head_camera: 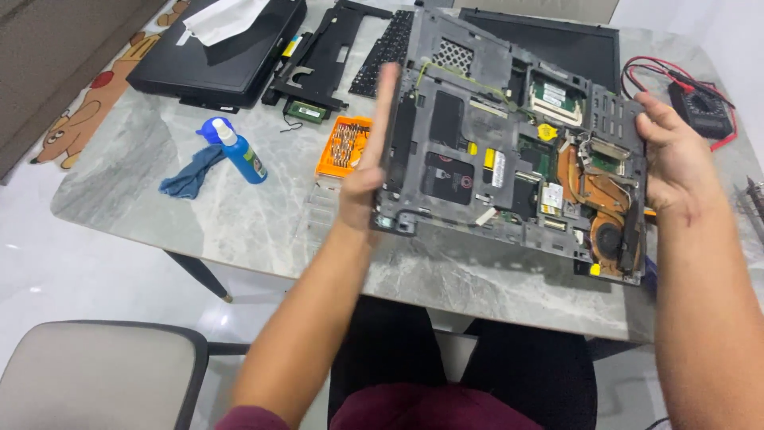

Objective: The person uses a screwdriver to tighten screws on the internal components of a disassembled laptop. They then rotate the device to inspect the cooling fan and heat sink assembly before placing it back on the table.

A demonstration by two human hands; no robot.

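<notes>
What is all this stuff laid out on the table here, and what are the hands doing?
opened laptop base: one, dark grey with copper cooling parts, held up over the table's middle
marble table: one, grey
closed laptop: one, black, far left, white paper on it
keyboard: one, black, far middle
black frame part: one, beside the keyboard
screwdriver bit case: one, orange, left of the base
spray bottle: one, blue, lying left
cloth: one, blue, by the bottle
multimeter: one, black with red leads, far right
chair: one, grey, lower left
left hand: on the base's left edge
right hand: on its right edge
</notes>
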